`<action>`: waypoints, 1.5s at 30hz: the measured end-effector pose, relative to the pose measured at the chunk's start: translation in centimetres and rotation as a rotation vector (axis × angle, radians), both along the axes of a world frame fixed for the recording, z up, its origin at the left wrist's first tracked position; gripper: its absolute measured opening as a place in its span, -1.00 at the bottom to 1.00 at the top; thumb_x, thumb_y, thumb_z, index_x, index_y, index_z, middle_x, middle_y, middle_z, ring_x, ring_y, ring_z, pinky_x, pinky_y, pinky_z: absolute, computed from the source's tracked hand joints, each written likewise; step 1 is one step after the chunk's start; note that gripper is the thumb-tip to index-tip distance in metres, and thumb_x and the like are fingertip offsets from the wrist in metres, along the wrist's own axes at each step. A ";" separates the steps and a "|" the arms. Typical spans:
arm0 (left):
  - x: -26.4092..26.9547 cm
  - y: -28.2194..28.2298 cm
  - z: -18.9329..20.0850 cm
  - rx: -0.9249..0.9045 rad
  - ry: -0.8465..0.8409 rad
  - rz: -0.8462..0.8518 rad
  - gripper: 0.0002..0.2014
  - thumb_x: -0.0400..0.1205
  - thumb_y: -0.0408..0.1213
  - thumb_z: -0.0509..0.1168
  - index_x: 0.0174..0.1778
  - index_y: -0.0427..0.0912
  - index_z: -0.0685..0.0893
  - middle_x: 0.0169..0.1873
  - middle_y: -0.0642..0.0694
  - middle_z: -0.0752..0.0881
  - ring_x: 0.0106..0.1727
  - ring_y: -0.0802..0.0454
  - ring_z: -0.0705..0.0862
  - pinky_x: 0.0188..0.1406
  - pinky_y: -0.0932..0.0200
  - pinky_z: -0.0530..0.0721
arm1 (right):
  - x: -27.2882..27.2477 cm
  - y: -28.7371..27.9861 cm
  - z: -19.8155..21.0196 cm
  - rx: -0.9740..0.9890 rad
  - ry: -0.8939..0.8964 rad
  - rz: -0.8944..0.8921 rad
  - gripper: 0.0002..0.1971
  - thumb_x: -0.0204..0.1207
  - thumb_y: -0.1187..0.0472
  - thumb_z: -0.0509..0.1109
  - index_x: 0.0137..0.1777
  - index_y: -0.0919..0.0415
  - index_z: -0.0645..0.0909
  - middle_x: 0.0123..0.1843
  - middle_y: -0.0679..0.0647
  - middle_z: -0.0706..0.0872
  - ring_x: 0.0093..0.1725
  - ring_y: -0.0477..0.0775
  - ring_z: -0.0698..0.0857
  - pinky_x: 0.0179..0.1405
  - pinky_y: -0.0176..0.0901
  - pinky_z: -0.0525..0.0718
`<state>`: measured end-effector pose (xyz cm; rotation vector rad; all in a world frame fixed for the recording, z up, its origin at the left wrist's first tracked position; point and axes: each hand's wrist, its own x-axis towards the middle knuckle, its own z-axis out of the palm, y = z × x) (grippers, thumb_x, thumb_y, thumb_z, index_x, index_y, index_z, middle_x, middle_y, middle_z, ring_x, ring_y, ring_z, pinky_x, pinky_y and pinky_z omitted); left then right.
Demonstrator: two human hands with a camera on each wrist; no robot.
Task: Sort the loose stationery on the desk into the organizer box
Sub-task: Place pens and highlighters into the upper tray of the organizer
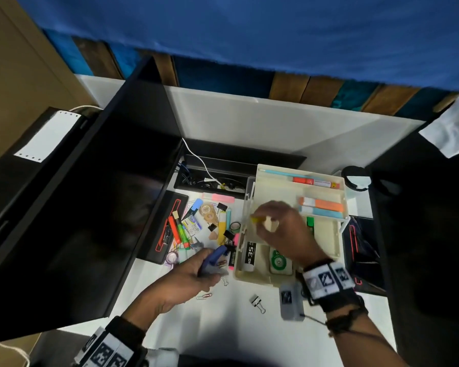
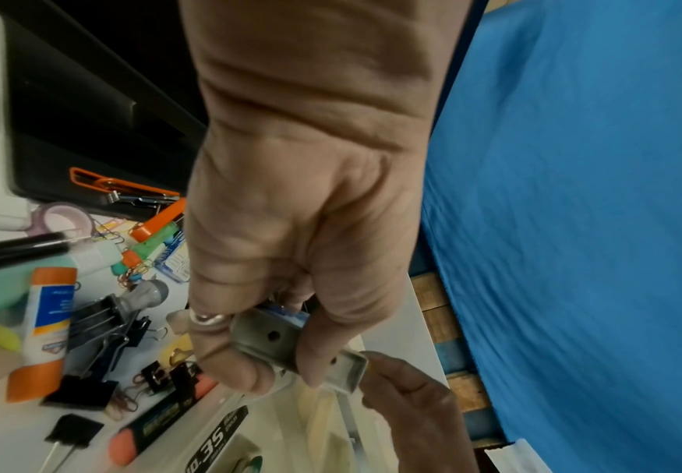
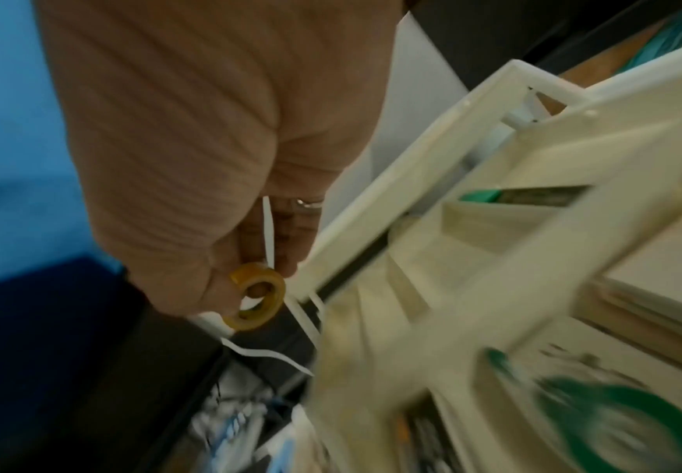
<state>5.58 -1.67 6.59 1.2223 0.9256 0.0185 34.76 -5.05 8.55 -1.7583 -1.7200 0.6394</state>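
My left hand [image 1: 208, 264] grips a blue stapler [image 1: 219, 256] just left of the cream organizer box [image 1: 252, 278]. In the left wrist view the stapler's metal base [image 2: 286, 347] shows between the curled fingers of the left hand [image 2: 278, 374]. My right hand [image 1: 263, 223] hovers over the box's left side and pinches a small yellow tape roll [image 1: 255, 220]. The right wrist view shows that tape roll [image 3: 256, 296] held at the fingertips of the right hand [image 3: 250, 281] beside the box's rim [image 3: 375, 204]. Loose stationery [image 1: 196, 226] lies piled left of the box.
A binder clip [image 1: 257, 303] and paper clips [image 1: 204, 296] lie on the white desk near me. A black tray [image 1: 167, 229] and an open cable trough [image 1: 210, 178] border the pile. A large black panel [image 1: 90, 207] stands at left, a dark bag [image 1: 361, 250] at right.
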 end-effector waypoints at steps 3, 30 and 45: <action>0.0 0.0 0.0 0.022 -0.025 0.023 -0.61 0.70 -0.18 0.42 0.44 0.16 0.59 -0.11 0.19 0.74 -0.12 0.14 0.67 0.01 0.10 0.70 | -2.2 -2.1 -3.3 0.013 -0.107 0.018 -0.78 0.60 0.21 0.55 0.22 0.05 0.84 0.11 -0.12 0.81 0.14 -0.10 0.65 0.18 -0.15 0.69; -2.6 -1.4 -0.5 0.103 0.054 0.123 -0.61 0.72 -0.21 0.43 0.43 0.21 0.59 0.15 0.06 0.76 -0.13 0.20 0.69 -0.07 0.23 0.74 | -3.9 -3.1 -6.8 -0.086 -0.382 -0.204 -0.67 0.53 -0.05 0.48 0.15 0.16 0.75 0.08 0.08 0.64 0.05 0.12 0.65 -0.05 -0.01 0.76; 3.6 -2.0 0.3 0.279 0.032 -0.282 -0.53 0.74 -0.18 0.38 0.55 0.27 0.50 0.28 0.13 0.71 0.23 0.18 0.70 0.32 0.02 0.70 | -5.1 -8.0 -0.9 -0.421 0.495 -0.208 -0.81 0.72 0.02 0.44 0.17 0.07 0.79 -0.14 0.08 0.86 -0.27 -0.04 0.79 -0.29 -0.23 0.71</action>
